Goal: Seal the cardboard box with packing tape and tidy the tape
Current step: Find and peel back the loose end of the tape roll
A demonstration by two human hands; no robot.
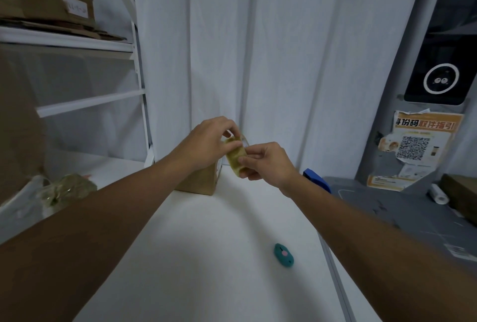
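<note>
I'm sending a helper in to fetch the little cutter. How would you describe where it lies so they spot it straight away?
Start at the white table in front of the person. The cutter lies alone on its near right part, close to the edge beside the grey counter, well short of both hands. It is a small teal oval with a pink dot, unlike the brown cardboard box farther back.

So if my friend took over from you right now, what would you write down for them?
Left hand: holds the roll of packing tape from the top, up in the air.
Right hand: pinches the roll's lower edge, maybe picking at the tape end; I can't tell for sure.
Cardboard box: stands at the back of the white table, under the hands, partly hidden.
Small teal tool: lies alone on the table, nearer you.
Done: can't tell whether any tape is on the box.
Left: free the tape end, seal the box, cut the tape, tidy the roll.
</note>
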